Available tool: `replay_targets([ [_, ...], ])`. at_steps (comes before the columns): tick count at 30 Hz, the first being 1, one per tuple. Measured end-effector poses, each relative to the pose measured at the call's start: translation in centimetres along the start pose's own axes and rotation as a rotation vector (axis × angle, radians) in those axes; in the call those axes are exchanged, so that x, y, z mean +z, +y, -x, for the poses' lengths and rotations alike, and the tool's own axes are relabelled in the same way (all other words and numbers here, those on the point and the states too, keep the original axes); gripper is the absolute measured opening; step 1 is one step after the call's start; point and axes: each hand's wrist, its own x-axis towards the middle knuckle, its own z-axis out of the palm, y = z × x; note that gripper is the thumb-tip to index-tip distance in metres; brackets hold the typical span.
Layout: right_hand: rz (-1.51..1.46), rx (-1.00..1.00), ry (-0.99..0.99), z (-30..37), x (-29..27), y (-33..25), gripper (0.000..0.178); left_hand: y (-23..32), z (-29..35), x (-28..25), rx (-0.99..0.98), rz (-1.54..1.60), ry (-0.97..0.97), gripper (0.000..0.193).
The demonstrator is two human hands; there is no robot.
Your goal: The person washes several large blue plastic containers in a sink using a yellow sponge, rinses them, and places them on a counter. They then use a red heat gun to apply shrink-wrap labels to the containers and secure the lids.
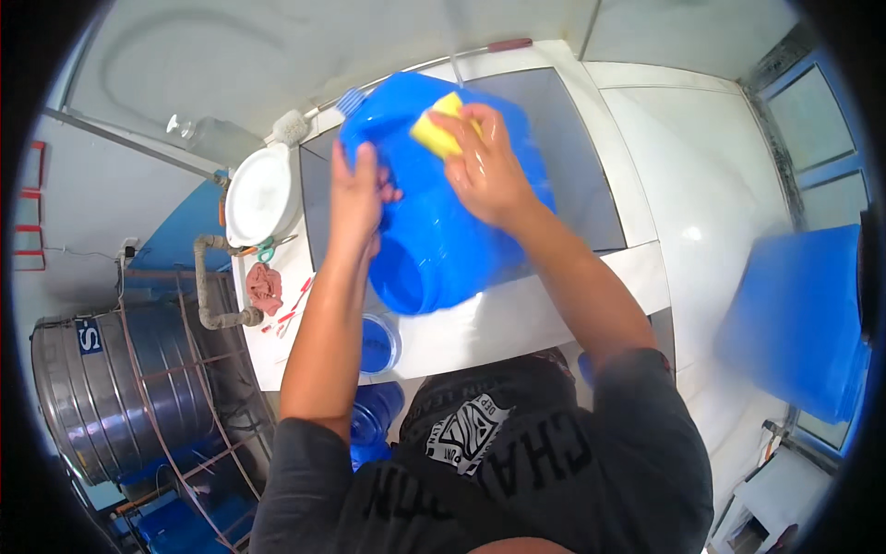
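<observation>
We have the blue jug at twelve o'clock, its long axis seemingly running eleven to five; our left hand grasps its nine-o'clock side, our right hand clasps a yellow sponge against its one-o'clock face, over the white worktop; a steel tank lies at eight.

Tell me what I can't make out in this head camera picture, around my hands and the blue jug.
All in the head view:
- Blue jug: its far side is hidden by its own body.
- Yellow sponge: partly covered by the right hand; its underside is out of sight.
- Metal tank: partly crossed by the rack in front.
- Large blue object at the right: too blurred for detail.
</observation>
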Motion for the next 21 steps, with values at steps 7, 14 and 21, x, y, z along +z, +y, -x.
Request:
replay_targets([
  [7,0.136,0.035,0.05,-5.7,1.2,4.7,0.048,3.0,4.8,-6.4,-0.167,0.263,0.105,0.043],
  [14,0.515,-0.339,-0.104,3.6,-1.4,-1.0,0.043,2.2,7.0,-11.4,-0.205,0.343,0.217,0.03],
  [21,0.131,-0.007,-0.072,-4.1,2.8,-4.2,0.041,2.4,7.7,-10.7,-0.176,0.322,0.279,0.031],
])
